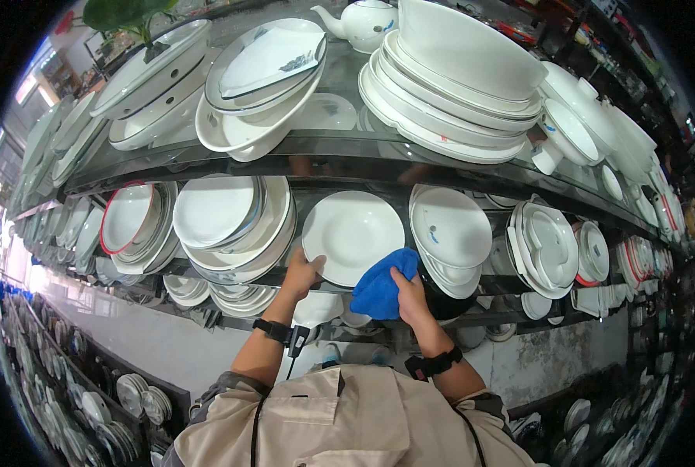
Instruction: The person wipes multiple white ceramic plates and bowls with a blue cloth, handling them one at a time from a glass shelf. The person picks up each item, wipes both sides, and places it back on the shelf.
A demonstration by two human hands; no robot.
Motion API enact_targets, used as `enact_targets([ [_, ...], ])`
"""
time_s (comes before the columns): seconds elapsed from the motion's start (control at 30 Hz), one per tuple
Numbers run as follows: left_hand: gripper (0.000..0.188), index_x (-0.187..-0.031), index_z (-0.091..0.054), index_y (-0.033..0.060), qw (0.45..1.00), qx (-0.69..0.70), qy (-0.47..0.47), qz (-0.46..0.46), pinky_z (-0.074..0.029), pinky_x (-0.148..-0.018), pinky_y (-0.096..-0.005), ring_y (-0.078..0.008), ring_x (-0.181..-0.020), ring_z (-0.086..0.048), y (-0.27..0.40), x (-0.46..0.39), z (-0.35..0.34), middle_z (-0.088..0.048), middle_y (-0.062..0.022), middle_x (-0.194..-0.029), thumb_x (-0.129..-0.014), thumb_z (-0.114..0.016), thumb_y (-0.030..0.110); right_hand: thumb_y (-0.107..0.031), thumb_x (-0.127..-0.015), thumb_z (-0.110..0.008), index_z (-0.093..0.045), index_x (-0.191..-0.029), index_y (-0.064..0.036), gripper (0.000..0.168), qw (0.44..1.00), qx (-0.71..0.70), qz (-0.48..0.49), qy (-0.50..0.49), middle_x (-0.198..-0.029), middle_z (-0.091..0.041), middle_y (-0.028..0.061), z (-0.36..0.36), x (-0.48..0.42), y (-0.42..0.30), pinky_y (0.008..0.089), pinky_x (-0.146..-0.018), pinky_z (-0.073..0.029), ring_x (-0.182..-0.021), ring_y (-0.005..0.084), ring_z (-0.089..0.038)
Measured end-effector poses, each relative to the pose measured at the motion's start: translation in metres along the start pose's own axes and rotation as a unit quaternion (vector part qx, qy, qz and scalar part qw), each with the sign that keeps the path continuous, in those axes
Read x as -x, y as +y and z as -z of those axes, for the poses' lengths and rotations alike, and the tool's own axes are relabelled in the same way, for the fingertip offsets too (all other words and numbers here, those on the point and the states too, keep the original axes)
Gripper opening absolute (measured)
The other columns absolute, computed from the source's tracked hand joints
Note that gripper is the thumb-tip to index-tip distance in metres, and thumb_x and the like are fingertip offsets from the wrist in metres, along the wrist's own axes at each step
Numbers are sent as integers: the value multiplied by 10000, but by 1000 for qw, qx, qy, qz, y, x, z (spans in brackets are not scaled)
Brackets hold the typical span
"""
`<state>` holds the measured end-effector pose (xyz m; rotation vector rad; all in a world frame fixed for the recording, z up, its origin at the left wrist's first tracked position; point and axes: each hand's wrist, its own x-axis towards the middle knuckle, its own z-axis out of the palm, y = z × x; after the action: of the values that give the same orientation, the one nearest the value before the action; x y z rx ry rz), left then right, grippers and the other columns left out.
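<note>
A round white plate (352, 233) is in front of me at the level of the middle shelf, its face turned up towards me. My left hand (307, 269) grips its lower left rim, with the thumb on top and the fingers hidden beneath. In my right hand (410, 295) is a bunched blue cloth (385, 284), which lies against the plate's lower right rim. To the left stands a stack of white plates and bowls (216, 210). On the right, another stack of white plates (451, 227) sits close to the cloth.
A glass shelf with a dark edge (335, 157) runs above my hands. It bears a tall stack of white dishes (452, 111), oval dishes (265, 76) and a teapot (366, 24). More dishes (543, 245) stand at the right. Racks of crockery (140, 397) line the lower left.
</note>
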<state>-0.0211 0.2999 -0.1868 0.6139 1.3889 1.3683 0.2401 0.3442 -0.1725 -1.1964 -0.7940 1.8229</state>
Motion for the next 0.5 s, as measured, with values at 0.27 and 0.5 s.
enact_targets([
  [0.27, 595, -1403, -353, 159, 992, 70, -69, 82, -600, -773, -387, -232, -1053, -644, 9, 28, 6, -585, -80, -1246, -899, -642, 31, -64, -827, -739, -592, -1193, -11, 398, 996, 27, 67, 57, -1093, -652, 74, -7, 5, 8, 372, -862, -514, -967, 205, -634],
  [0.5, 733, -1424, -382, 122, 977, 66, -192, 71, -559, -899, -408, -236, -1140, -605, 34, 81, 28, -580, -100, -1263, -784, -701, -39, -84, -842, -702, -619, -1192, -32, 364, 999, -28, -16, 23, -1143, -663, 104, 3, 52, 20, 422, -914, -512, -1024, 258, -644],
])
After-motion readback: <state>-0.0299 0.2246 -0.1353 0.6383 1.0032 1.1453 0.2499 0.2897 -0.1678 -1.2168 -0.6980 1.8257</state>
